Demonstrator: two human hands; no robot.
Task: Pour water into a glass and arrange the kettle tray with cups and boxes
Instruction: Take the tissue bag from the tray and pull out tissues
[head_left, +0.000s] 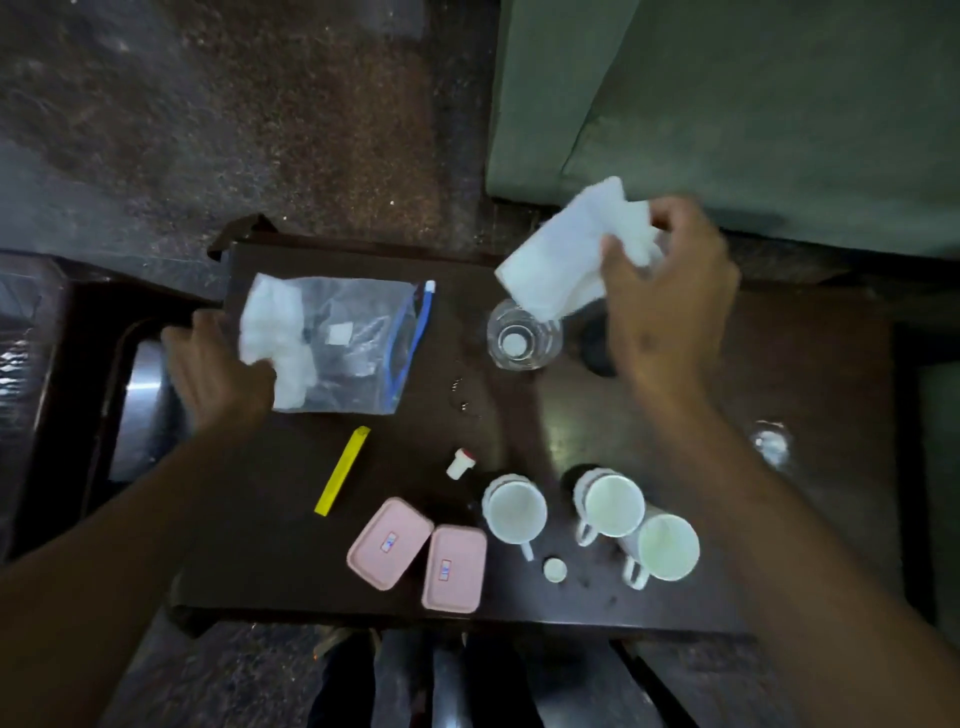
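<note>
The person stood over a dark wooden table (270, 561), both bare arms reaching out across it. The right hand (670, 301) was raised above the far side of the table, its fingers and thumb pinching a crumpled white cloth (561, 260) that hung down over the rim of a clear glass (523, 339). The glass stood upright on the table, just beside and left of that hand; I could not tell how much water was in it.

The left hand (215, 366) lay at the table's left edge, fingers fairly straight, touching the near-left corner of a clear zip bag (358, 348) with a blue seal. White wadded material showed inside the bag on its left side. I could not tell whether the thumb was pinching the bag or only resting against it.

Nearer to the person, 3 white cups (589, 512) stood close together, handles pointing toward the near edge. Left of them, 2 pink boxes (421, 556) with lids on lay side by side, nearly touching. A small white round cap (555, 569) sat between the boxes and the cups, and a small white stopper (458, 462) lay further up. A yellow strip (343, 470) lay tilted on the table below the bag. Green upholstery (753, 104) stood beyond the table.
</note>
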